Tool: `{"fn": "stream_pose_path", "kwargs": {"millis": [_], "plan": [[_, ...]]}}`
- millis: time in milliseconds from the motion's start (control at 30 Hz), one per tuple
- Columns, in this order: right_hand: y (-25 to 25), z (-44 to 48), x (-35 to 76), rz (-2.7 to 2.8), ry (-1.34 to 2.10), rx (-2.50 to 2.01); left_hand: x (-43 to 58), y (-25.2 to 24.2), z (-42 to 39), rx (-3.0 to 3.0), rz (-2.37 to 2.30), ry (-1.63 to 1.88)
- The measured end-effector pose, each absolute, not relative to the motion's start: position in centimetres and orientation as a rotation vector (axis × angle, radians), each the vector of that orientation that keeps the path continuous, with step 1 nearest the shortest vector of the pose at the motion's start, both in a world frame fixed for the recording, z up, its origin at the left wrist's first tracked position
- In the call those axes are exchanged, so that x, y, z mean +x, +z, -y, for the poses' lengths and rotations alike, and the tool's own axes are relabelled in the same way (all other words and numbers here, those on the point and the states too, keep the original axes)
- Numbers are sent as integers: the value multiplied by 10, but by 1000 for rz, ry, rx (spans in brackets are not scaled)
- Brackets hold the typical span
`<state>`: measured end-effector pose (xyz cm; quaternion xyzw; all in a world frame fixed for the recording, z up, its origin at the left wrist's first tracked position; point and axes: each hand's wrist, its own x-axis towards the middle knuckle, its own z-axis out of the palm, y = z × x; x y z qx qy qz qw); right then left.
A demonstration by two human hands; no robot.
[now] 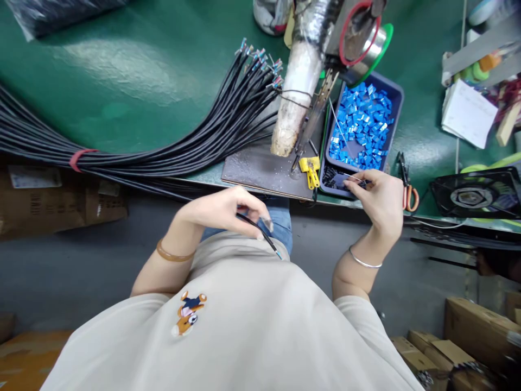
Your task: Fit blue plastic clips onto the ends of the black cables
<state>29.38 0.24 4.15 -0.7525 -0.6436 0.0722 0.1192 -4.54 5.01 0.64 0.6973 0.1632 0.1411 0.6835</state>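
Note:
My left hand (232,213) is closed around a thin black cable (260,232), whose stripped end with small coloured wires points down and right in front of my shirt. On the right, my right hand (376,196) pinches at the near edge of a small dark bin (323,183) holding tiny black pieces (334,176). A thin pale line shows at its fingertips; what it is, I cannot make out. Just behind lies a grey-blue tray (398,103) full of small blue parts (366,125). A yellow clip-like tool (311,171) sits to the left of the bin.
A tied bundle of black cables (163,157) stretches across the green table (122,70). A soldering stand with a wire spool (366,60) and a white-wrapped tube (295,103) rises mid-table. Orange-handled scissors (410,198) and a black fan (474,195) lie at right.

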Motion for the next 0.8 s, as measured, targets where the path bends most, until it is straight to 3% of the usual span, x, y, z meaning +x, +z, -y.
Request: {"fn": "stream_pose_path", "kwargs": {"millis": [167, 433, 667, 800], "plan": [[36, -11, 287, 1930, 354, -2124, -9, 3, -40, 1549, -316, 275], [33, -15, 284, 1964, 320, -2108, 6, -8, -28, 1083, -828, 874], [33, -14, 280, 1997, 244, -2129, 11, -4, -28, 1089, -797, 957], [33, -2, 270, 1709, 159, -2113, 14, -3, -28, 1140, -805, 943]]}}
